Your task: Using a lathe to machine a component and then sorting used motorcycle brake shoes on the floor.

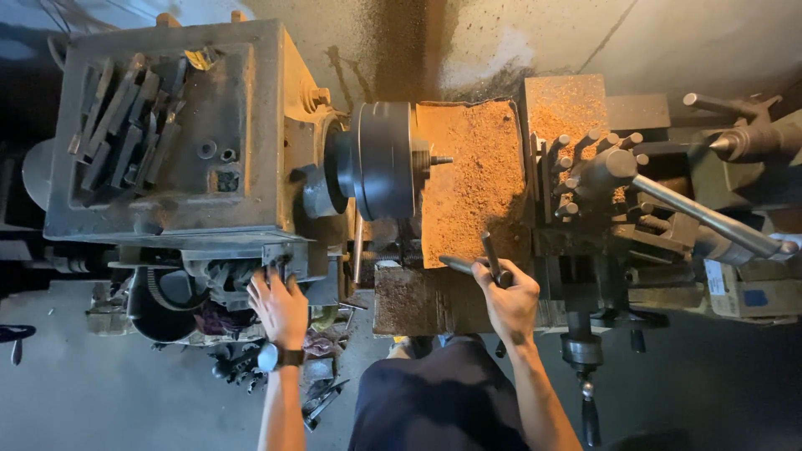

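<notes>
we're over a metal lathe (209, 159). the recessed tray (88, 179) on top of the headstock holds a pile of dark flat tool bits and bars, mostly in its left half; the right half holds only a couple of small round bits. the chip pan (472, 179) between chuck (380, 159) and tool post (597, 171) is full of orange-brown swarf, heaped to its near edge.

our left hand (280, 305) is spread, fingers pressed on the control block at the headstock's near right corner; wristwatch (271, 357) on that wrist. our right hand (508, 296) is closed around the carriage handwheel handle (493, 257) at the carriage's near edge.

a long lever (710, 219) runs from the tool post toward the right edge. the tailstock centre (723, 144) sits well apart from the chuck. loose tools (322, 399) lie on the floor near the left arm.
</notes>
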